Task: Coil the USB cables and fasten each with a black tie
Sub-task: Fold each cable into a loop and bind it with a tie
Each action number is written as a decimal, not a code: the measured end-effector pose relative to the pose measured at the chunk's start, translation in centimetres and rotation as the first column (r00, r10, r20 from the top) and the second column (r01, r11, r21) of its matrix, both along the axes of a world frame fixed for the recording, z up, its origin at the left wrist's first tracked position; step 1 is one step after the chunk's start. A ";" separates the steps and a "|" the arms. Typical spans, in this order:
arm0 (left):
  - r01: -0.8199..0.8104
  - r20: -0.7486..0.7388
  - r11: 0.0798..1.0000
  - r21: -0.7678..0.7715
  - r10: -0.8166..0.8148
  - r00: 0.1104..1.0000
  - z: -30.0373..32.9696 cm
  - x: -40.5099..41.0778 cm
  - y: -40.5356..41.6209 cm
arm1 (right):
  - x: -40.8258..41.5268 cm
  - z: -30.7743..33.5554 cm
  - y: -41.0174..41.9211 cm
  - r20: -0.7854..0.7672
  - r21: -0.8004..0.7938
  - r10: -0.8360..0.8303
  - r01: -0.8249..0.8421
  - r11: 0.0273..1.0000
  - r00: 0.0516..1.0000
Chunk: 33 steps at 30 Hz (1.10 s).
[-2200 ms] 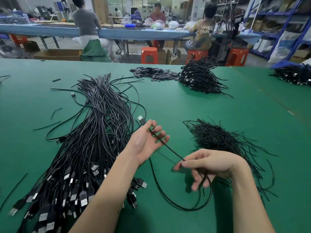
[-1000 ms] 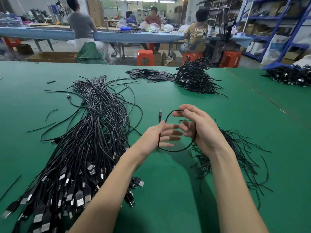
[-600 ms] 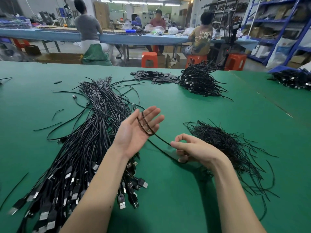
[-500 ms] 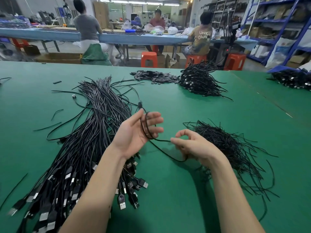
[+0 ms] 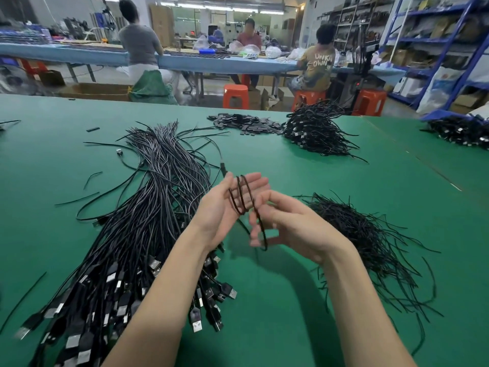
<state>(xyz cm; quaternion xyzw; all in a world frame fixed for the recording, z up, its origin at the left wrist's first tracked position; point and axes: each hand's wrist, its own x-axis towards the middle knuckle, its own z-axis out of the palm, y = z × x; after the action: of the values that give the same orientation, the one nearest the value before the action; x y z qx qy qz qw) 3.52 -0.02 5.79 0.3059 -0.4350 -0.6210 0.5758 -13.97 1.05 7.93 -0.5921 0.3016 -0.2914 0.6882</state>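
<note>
The cable [image 5: 242, 194] in work is wound in a few turns across the flat palm and fingers of the left hand [image 5: 227, 205], which is held palm-up above the tabletop [image 5: 304, 181] with the fingers straight; the loops run across the fingers, so the coil's long axis lies roughly away from the body. The right hand [image 5: 288, 223] sits just beside it, to the right and a little nearer, its blurred fingers curled about the loose tail that drops from the coil. One plug end sticks up just past the left thumb. The pile of black ties [image 5: 357, 229] lies on the tabletop directly behind and right of the right hand, so that hand is plainly nearer for fetching one once the tail is wound in, I judge. The big bundle of loose cables [image 5: 137, 221] lies to the left, under the left forearm. A heap of finished coils [image 5: 315, 128] is well apart at the far side, with nothing between hands and ties
</note>
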 end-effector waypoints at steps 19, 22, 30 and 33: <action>-0.061 -0.069 0.985 0.160 0.073 0.995 -0.6 -1.0 0.4 | -0.2 -2.6 -1.4 -0.277 -0.387 -0.331 0.211 0.898 0.902; -0.055 -0.124 0.983 0.174 0.078 0.989 -0.6 -0.9 0.3 | -0.2 -3.0 -1.6 -0.410 -0.463 -0.333 0.121 0.878 0.849; 0.169 -0.375 0.981 0.091 -0.123 0.919 0.5 0.3 0.7 | -0.3 -4.1 -2.0 -0.636 -0.586 -0.418 -0.054 0.808 0.648; 0.238 -0.210 0.971 0.035 -0.226 0.951 0.3 0.7 1.0 | -0.3 -4.1 -2.0 -0.566 -0.537 -0.436 0.089 0.839 0.699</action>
<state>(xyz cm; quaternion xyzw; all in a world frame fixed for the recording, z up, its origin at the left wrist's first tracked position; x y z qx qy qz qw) 4.18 1.02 6.10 0.2044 -0.3875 -0.7253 0.5311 -14.24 -0.96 3.87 -0.7533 0.5318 -0.2214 0.3174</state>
